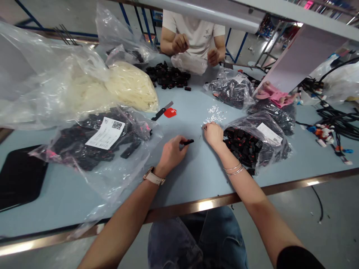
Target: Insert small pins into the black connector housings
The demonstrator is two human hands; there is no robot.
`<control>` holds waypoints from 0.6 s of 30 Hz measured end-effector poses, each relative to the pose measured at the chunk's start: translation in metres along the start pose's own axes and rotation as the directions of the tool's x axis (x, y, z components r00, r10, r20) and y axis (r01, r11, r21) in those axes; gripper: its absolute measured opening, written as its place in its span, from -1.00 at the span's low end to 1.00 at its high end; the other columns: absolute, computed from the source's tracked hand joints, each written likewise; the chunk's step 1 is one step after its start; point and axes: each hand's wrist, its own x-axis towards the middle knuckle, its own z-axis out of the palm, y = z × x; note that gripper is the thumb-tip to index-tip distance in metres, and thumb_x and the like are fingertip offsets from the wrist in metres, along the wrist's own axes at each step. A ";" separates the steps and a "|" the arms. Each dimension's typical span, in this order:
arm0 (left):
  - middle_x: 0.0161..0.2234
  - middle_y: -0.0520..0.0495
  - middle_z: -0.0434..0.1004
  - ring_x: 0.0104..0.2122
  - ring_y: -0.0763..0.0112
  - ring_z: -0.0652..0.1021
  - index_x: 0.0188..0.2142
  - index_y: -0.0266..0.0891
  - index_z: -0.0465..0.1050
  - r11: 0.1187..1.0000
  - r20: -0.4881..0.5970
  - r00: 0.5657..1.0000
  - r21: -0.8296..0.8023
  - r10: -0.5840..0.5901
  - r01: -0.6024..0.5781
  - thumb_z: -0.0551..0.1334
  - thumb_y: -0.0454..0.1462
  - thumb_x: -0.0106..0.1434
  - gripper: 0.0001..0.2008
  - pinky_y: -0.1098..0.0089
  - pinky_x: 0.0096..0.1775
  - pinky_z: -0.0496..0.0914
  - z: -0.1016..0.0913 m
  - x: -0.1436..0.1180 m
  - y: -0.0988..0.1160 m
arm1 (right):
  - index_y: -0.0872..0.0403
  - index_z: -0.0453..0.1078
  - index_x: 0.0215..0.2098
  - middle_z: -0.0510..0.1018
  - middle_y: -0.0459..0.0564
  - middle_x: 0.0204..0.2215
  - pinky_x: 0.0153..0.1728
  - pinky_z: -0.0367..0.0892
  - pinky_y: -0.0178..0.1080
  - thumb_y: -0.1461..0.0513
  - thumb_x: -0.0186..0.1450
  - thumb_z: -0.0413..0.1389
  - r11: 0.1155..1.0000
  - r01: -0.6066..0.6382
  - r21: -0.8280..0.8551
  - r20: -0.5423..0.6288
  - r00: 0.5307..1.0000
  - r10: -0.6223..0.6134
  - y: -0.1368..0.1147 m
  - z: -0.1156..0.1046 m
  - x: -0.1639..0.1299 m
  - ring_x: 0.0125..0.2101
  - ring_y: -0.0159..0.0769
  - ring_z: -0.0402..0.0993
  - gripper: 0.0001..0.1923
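Observation:
Between thumb and fingers, my left hand [173, 152] holds a small black plastic connector housing [189, 142] just above the table. My right hand [214, 135] is closed at the near edge of a scatter of tiny white pieces [214, 113]; its fingertips are partly hidden, so I cannot make out what is in them. Right beside that wrist lies an open clear bag of black connectors [244, 144] with red bits. Another clear bag of black parts [92, 142], with a white label, rests left of my left hand.
A utility knife [162, 111] lies by a red piece [170, 112]. Across the table [182, 186], a person [195, 35] sits behind a pile of black connectors [167, 76]. A big bag of cream-coloured strips [131, 86] stands left; pink gloves [275, 94] and cables [340, 117] lie right.

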 end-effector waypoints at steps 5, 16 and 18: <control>-0.36 -0.08 0.54 -0.35 0.26 0.52 -0.36 -0.17 0.37 1.000 -0.006 1.000 0.005 0.011 -0.011 0.21 -0.31 0.10 -0.93 0.28 -0.29 0.38 0.001 0.001 -0.002 | 0.15 0.49 -0.17 0.57 0.23 -0.21 -0.22 0.32 -0.24 0.24 0.35 -0.07 0.999 -0.026 0.032 0.036 0.999 0.025 -0.008 -0.008 0.014 -0.20 -0.16 0.52 -0.69; -0.35 -0.10 0.54 -0.35 0.26 0.52 -0.36 -0.18 0.36 1.000 0.010 1.000 0.029 -0.001 0.001 0.21 -0.33 0.12 -0.93 0.28 -0.30 0.38 0.000 0.001 -0.001 | 0.19 0.51 -0.21 0.58 0.27 -0.23 -0.27 0.29 -0.26 0.31 0.26 -0.02 0.999 -0.015 0.045 0.111 0.994 0.010 -0.011 -0.012 0.034 -0.23 -0.16 0.51 -0.72; -0.36 -0.10 0.54 -0.36 0.26 0.52 -0.35 -0.18 0.36 0.999 0.008 1.000 0.040 0.004 -0.004 0.21 -0.32 0.11 -0.93 0.29 -0.31 0.38 0.000 0.002 -0.002 | 0.18 0.53 -0.27 0.60 0.22 -0.31 -0.34 0.25 -0.30 0.30 0.22 0.03 0.995 0.005 0.096 0.103 0.995 -0.015 -0.012 -0.016 0.032 -0.31 -0.20 0.50 -0.77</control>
